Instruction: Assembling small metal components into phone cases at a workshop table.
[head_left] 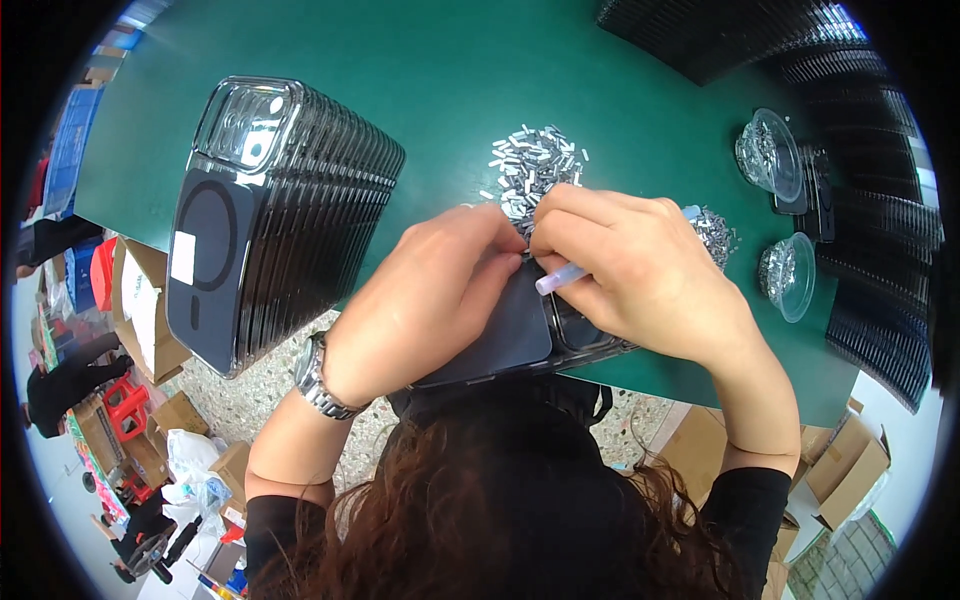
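A dark phone case (505, 340) lies at the near edge of the green table (450, 60), gripped by both hands. My left hand (425, 300) presses its fingertips on the case's upper edge. My right hand (635, 270) covers the case's camera end and also holds a small pale stick-like tool (558, 279) between the fingers. Just beyond my fingers lies a pile of small silvery metal pieces (535, 165). A metal watch (318, 378) is on my left wrist.
A tall stack of dark phone cases (270, 220) stands at the left. Two clear plastic bowls (770, 152) (790, 275) of tiny metal parts sit at the right, with rows of stacked black cases (880, 300) behind. Cardboard boxes (145, 300) and people are on the floor at the left.
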